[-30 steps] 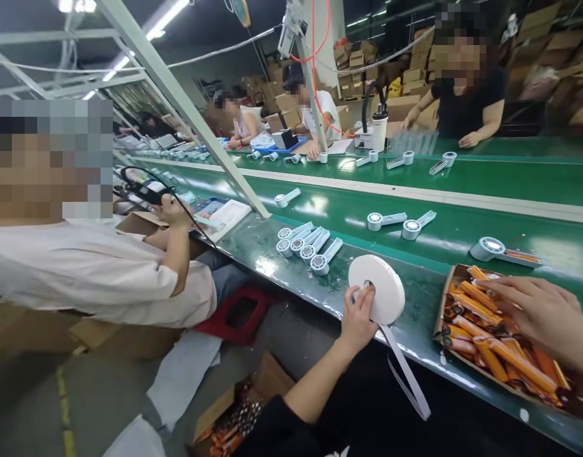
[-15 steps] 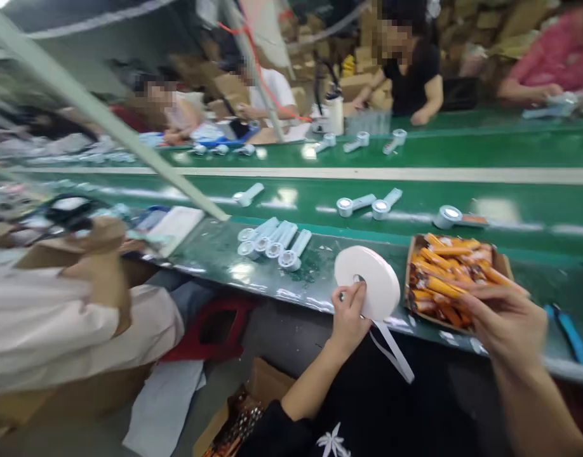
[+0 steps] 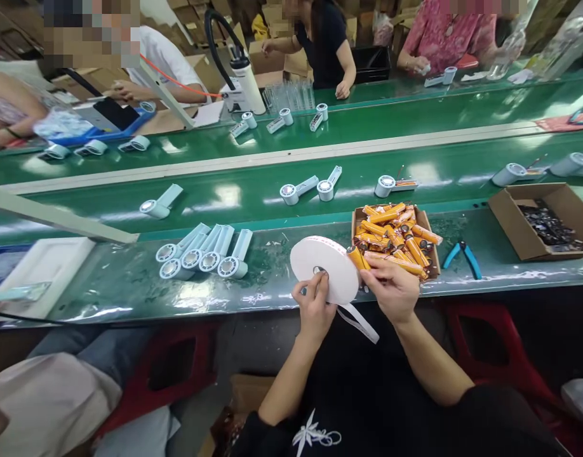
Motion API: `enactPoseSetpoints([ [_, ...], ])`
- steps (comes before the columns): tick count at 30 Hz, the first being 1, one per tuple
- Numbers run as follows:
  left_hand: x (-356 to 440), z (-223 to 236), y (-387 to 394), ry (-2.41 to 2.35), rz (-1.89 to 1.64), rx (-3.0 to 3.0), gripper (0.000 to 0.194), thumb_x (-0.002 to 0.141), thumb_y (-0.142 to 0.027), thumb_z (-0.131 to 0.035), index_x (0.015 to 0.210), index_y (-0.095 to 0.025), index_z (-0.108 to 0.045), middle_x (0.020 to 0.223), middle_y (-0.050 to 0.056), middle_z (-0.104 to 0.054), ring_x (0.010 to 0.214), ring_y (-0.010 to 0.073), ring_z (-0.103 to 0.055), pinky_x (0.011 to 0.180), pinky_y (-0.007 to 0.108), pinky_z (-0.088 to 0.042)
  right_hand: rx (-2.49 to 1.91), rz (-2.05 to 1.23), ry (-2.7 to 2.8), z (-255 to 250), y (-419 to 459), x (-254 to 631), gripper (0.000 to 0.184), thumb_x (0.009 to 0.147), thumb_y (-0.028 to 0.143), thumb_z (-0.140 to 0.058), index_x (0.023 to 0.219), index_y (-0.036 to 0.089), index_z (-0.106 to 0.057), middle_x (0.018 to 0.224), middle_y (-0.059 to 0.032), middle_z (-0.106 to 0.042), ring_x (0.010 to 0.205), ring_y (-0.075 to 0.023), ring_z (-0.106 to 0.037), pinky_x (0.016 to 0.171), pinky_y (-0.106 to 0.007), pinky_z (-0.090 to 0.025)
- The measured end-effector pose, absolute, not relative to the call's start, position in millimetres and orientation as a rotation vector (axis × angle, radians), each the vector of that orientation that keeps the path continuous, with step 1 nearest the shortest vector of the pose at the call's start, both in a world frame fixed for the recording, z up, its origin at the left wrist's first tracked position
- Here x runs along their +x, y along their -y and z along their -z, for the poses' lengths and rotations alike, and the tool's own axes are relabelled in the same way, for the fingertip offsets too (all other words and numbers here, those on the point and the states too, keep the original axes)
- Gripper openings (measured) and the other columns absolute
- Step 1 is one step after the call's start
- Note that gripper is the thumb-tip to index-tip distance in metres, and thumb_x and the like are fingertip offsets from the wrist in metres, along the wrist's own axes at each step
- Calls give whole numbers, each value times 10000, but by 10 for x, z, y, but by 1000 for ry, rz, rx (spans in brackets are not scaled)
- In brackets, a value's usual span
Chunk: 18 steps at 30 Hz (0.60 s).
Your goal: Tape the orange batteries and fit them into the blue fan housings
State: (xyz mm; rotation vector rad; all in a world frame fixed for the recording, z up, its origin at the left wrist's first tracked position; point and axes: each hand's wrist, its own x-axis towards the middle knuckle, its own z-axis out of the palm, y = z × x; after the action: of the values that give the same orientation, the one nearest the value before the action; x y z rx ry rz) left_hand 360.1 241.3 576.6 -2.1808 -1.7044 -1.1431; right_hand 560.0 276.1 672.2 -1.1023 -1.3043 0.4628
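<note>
My left hand (image 3: 315,306) grips a white tape roll (image 3: 326,266) by its core at the near edge of the green bench. A loose strip of tape (image 3: 362,324) hangs down from the roll. My right hand (image 3: 391,289) holds an orange battery (image 3: 355,257) against the right side of the roll. Right behind my right hand sits a cardboard tray (image 3: 354,219) piled with several orange batteries (image 3: 396,238).
Several white handheld fan bodies (image 3: 201,254) lie grouped left of the roll; more ride the conveyor belt (image 3: 253,190). Blue-handled cutters (image 3: 463,257) and a cardboard box of dark parts (image 3: 542,219) lie to the right. A co-worker sits at my left, other people work across the belt.
My view swung right and down. My right hand left the battery tray holding one battery and came to the tape roll, which my left hand kept holding.
</note>
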Motion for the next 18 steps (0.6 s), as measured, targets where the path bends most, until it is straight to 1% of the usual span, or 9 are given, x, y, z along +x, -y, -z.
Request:
enactPoseSetpoints([
  [2, 3529, -5746, -2424, 1707, 1144, -2155, 478, 877, -83, -709, 1329, -227, -761, 1316, 142, -769, 1166, 319, -544, 1110, 496, -424, -1104, -576, 1354, -6726, -2754, 5616, 282, 923, 496, -857, 854, 237, -766, 993, -95, -851, 873, -258, -841, 824, -403, -736],
  [3, 3482, -5746, -2425, 1711, 1131, -2155, 491, 874, -81, -713, 1332, -252, -769, 1307, 129, -776, 1176, 321, -537, 1139, 516, -413, -1102, -676, 1362, -6744, -2752, 5651, 298, 907, 516, -868, 949, 231, -793, 1031, -90, -852, 885, -246, -841, 812, -379, -736],
  [6, 3346, -5798, -2407, 1703, 1035, -2189, 541, 882, -106, -733, 1363, -351, -769, 1271, 73, -802, 1184, 324, -531, 1231, 588, -355, -1126, -997, 1436, -6840, -2765, 5899, 528, 864, 594, -878, 1214, 205, -805, 1143, -92, -844, 951, -255, -840, 814, -371, -737],
  [7, 3315, -5830, -2404, 1680, 1000, -2212, 552, 898, -121, -736, 1380, -389, -758, 1261, 48, -810, 1173, 316, -538, 1249, 593, -342, -1149, -1065, 1514, -6866, -2795, 6017, 545, 850, 604, -880, 1217, 207, -815, 1154, -92, -841, 977, -274, -837, 832, -390, -737],
  [9, 3288, -5896, -2425, 1622, 944, -2268, 582, 941, -150, -728, 1426, -472, -719, 1251, -10, -819, 1141, 291, -557, 1258, 567, -345, -1229, -1115, 1721, -6871, -2915, 6222, 457, 810, 611, -893, 1076, 241, -860, 1096, -82, -849, 988, -317, -831, 841, -415, -735],
  [11, 3315, -5945, -2482, 1603, 918, -2281, 622, 975, -165, -708, 1482, -524, -665, 1258, -45, -818, 1115, 271, -576, 1239, 536, -359, -1272, -1153, 1783, -6821, -3045, 6264, 421, 738, 637, -925, 932, 270, -860, 971, -71, -848, 891, -331, -828, 782, -413, -735],
  [14, 3483, -5963, -2558, 1713, 933, -2179, 634, 977, -231, -720, 1557, -467, -621, 1293, 9, -802, 1111, 295, -584, 1210, 571, -354, -1248, -1119, 1341, -6731, -3041, 5923, 396, 735, 598, -945, 925, 277, -812, 885, -41, -829, 742, -274, -802, 701, -387, -727],
  [16, 3660, -5924, -2537, 1848, 944, -2099, 644, 961, -326, -751, 1586, -386, -612, 1346, 87, -766, 1133, 338, -579, 1186, 620, -350, -1127, -1003, 932, -6698, -2935, 5597, 398, 775, 542, -940, 1007, 274, -760, 936, -24, -825, 782, -249, -804, 745, -403, -729],
  [18, 3825, -5837, -2416, 1945, 940, -2074, 727, 926, -427, -786, 1614, -295, -592, 1373, 162, -724, 1163, 382, -570, 1144, 646, -377, -1051, -901, 726, -6703, -2848, 5434, 459, 740, 508, -975, 1030, 261, -718, 954, -16, -811, 836, -256, -805, 792, -434, -726],
])
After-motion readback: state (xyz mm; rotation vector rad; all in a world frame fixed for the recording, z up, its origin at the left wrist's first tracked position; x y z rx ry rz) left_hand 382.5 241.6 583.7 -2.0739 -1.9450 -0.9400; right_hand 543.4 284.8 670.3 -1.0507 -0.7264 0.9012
